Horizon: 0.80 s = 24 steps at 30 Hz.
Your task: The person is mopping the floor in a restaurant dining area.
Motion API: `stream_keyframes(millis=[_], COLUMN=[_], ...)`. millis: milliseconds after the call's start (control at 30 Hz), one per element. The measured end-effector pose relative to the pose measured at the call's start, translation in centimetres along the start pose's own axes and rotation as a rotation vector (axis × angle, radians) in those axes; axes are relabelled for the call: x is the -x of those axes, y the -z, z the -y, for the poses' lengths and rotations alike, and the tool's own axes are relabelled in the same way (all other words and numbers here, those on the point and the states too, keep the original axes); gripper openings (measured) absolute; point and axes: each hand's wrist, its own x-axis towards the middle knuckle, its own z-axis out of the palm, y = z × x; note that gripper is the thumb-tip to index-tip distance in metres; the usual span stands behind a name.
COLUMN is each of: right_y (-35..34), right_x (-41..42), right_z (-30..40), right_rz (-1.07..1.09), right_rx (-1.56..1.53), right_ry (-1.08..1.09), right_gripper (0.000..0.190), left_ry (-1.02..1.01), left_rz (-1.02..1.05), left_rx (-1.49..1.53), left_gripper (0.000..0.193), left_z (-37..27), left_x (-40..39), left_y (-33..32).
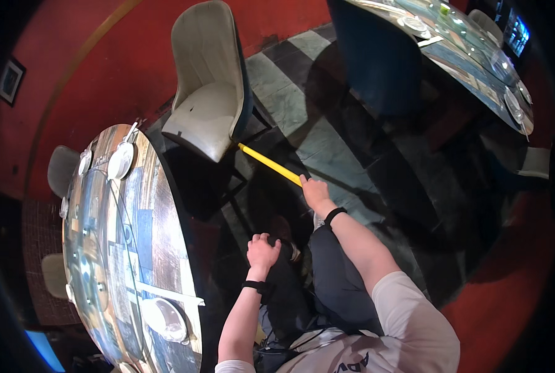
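Observation:
My right hand (315,192) grips the near end of a yellow pole (270,164), perhaps the handle of a cleaning tool. The pole slants away to the front edge of a beige upholstered chair (205,112). Its far end goes out of sight at the chair, and whatever is fixed there is hidden. My left hand (262,252) rests on my bent left knee, holding nothing, its fingers spread over the dark trousers (338,289). Both wrists wear black bands.
To the left stands a round wood-patterned table (165,224) with wrapped tableware (164,320) and a glass turntable (86,279). A dark blue chair back (380,60) rises before another set table (473,84). The red wall (95,70) lies behind the beige chair, above a tiled floor (338,163).

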Motion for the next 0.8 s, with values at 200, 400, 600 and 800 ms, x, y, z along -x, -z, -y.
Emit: stream_keyframes(millis=[200,400,600,800], right_y=[4.3,7.0,11.3,21.3], right_x=[5.1,11.9,17.2,24.4], right_z=[-4.8,-7.5,-11.8,-15.1], right_rz=[0.070,0.113,0.194,0.257], right_rx=[-0.121,-0.156,-0.168,-0.045], right_ry=[-0.052,-0.082,-0.068,-0.054], right_gripper=[0.022,0.025,0.041,0.049], left_ry=[0.004,-0.046,-0.096,-0.102], left_rz=[-0.098,-0.192,-0.227,-0.257], left_rx=[-0.020,0.014,-0.017,-0.016], left_gripper=[0.043,0.027,0.029,0.030], left_z=[-0.6,-0.5,0.2,1.1], left_x=[2.0,1.5,1.7,2.3], left_y=[1.0,0.2,-1.3,-1.6])
